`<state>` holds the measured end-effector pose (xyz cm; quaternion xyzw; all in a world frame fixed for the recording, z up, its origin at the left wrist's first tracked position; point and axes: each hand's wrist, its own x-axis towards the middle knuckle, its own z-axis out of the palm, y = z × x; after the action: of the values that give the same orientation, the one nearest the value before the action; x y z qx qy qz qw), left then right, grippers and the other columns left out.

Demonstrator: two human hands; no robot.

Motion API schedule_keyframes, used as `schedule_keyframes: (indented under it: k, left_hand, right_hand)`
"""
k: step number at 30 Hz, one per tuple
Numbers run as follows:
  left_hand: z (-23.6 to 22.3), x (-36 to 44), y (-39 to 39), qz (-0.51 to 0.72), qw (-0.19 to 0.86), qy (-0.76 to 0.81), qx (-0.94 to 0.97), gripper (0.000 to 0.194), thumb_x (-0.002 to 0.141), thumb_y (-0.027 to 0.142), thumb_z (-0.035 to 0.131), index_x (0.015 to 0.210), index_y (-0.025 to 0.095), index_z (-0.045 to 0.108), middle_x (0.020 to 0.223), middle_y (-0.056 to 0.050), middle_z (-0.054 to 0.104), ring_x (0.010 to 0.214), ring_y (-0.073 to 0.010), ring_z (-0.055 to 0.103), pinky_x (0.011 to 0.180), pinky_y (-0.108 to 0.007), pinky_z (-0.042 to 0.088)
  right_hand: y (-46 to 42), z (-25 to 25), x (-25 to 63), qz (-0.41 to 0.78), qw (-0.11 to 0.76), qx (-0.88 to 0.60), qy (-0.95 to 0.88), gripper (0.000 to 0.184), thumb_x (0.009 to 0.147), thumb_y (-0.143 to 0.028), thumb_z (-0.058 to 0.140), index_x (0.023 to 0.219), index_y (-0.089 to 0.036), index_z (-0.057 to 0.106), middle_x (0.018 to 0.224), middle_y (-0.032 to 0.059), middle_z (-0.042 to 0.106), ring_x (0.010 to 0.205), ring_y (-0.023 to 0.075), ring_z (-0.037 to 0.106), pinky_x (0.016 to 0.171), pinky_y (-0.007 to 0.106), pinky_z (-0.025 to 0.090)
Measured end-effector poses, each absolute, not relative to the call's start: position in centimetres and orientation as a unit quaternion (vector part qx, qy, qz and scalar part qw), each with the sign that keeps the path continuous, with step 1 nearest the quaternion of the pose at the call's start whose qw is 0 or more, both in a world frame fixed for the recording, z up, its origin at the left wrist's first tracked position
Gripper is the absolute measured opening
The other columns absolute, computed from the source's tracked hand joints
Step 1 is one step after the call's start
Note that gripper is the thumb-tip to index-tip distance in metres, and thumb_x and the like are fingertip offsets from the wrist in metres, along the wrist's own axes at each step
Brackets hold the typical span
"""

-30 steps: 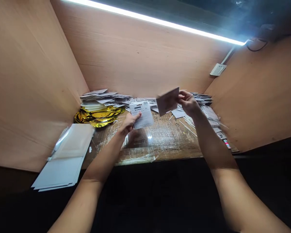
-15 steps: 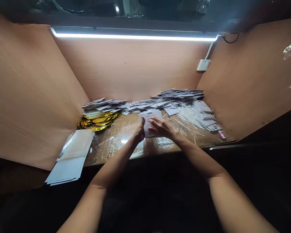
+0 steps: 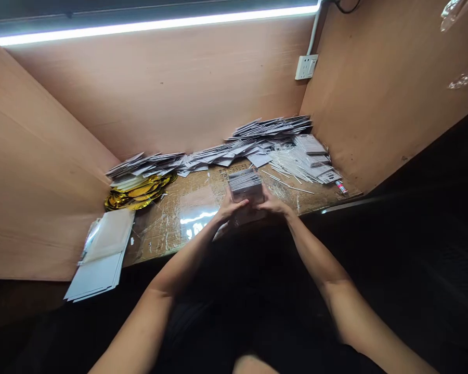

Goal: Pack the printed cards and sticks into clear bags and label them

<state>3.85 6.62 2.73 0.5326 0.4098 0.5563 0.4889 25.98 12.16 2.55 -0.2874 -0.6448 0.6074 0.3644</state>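
Observation:
A thick stack of flat card packs (image 3: 245, 181) is held near the front of the bench, its layered edges facing up toward me. My left hand (image 3: 231, 205) grips the left side of the stack, thumb across its near face. On the opposite side my right hand (image 3: 273, 202) is closed on the same stack, thumb also toward the near face. The fingers behind the stack are mostly hidden. Beneath and around it lies the worn brown benchtop (image 3: 171, 218), partly covered with shiny clear film.
Piles of flat packs (image 3: 218, 153) run along the back wall. Gold foil pieces (image 3: 138, 192) and white cards (image 3: 97, 265) lie at the left. White sticks (image 3: 292, 163), more packs (image 3: 312, 145) and a small red-and-white tube (image 3: 341, 187) are at the right.
The stack has tipped so its layered edges show instead of the printed front. My right hand has moved from the front face to the right side. The camera view has shifted and tilted.

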Motion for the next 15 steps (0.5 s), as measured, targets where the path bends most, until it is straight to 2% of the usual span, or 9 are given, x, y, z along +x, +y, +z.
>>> schedule_keyframes:
  k: [3, 6, 8, 11, 13, 15]
  left_hand:
    - [3.2, 5.0, 5.9, 0.579, 0.461, 0.370, 0.562, 0.083, 0.076, 0.058, 0.094, 0.138, 0.016, 0.059, 0.142, -0.019, 0.071, 0.131, -0.0344, 0.070, 0.117, -0.052, 0.054]
    - [3.7, 4.8, 6.0, 0.548, 0.404, 0.393, 0.619, 0.074, 0.074, 0.052, 0.094, 0.132, 0.015, 0.066, 0.139, -0.018, 0.074, 0.129, -0.0355, 0.071, 0.117, -0.053, 0.055]
    - [3.8, 4.1, 6.5, 0.485, 0.376, 0.435, 0.659, 0.063, 0.072, 0.048, 0.095, 0.122, 0.017, 0.073, 0.129, -0.016, 0.078, 0.131, -0.0383, 0.070, 0.117, -0.055, 0.054]
    - [3.7, 3.6, 7.1, 0.429, 0.350, 0.481, 0.679, 0.051, 0.067, 0.044, 0.095, 0.107, 0.018, 0.078, 0.116, -0.013, 0.082, 0.132, -0.0420, 0.069, 0.118, -0.058, 0.053]
    - [3.9, 3.8, 6.9, 0.448, 0.369, 0.484, 0.655, 0.046, 0.069, 0.045, 0.092, 0.105, 0.018, 0.080, 0.113, -0.012, 0.082, 0.125, -0.0402, 0.073, 0.113, -0.057, 0.057]
    - [4.3, 4.1, 5.9, 0.475, 0.426, 0.465, 0.613, 0.044, 0.071, 0.048, 0.090, 0.102, 0.017, 0.081, 0.108, -0.011, 0.083, 0.111, -0.0371, 0.077, 0.102, -0.053, 0.062]
  right_hand:
    - [11.2, 2.5, 25.7, 0.549, 0.434, -0.295, -0.651, 0.109, 0.061, -0.042, 0.102, 0.153, -0.020, 0.047, 0.141, 0.0166, 0.069, 0.119, 0.0282, 0.072, 0.096, 0.040, 0.065]
    - [11.0, 2.2, 26.4, 0.459, 0.483, -0.314, -0.676, 0.118, 0.064, -0.042, 0.101, 0.161, -0.019, 0.040, 0.149, 0.0209, 0.063, 0.136, 0.0332, 0.064, 0.108, 0.042, 0.060]
    - [11.3, 1.8, 26.9, 0.435, 0.453, -0.325, -0.707, 0.112, 0.064, -0.046, 0.099, 0.159, -0.019, 0.046, 0.145, 0.0203, 0.066, 0.135, 0.0359, 0.064, 0.112, 0.047, 0.057]
    - [11.8, 1.7, 27.1, 0.414, 0.396, -0.350, -0.742, 0.088, 0.067, -0.056, 0.094, 0.142, -0.020, 0.065, 0.130, 0.0172, 0.074, 0.120, 0.0376, 0.070, 0.109, 0.054, 0.057]
    - [11.4, 2.3, 27.3, 0.410, 0.399, -0.360, -0.737, 0.077, 0.069, -0.062, 0.091, 0.131, -0.020, 0.072, 0.121, 0.0144, 0.076, 0.114, 0.0374, 0.071, 0.105, 0.054, 0.058]
    - [9.8, 3.0, 27.9, 0.457, 0.401, -0.340, -0.717, 0.079, 0.067, -0.068, 0.091, 0.128, -0.020, 0.073, 0.118, 0.0123, 0.077, 0.112, 0.0369, 0.071, 0.104, 0.052, 0.058]
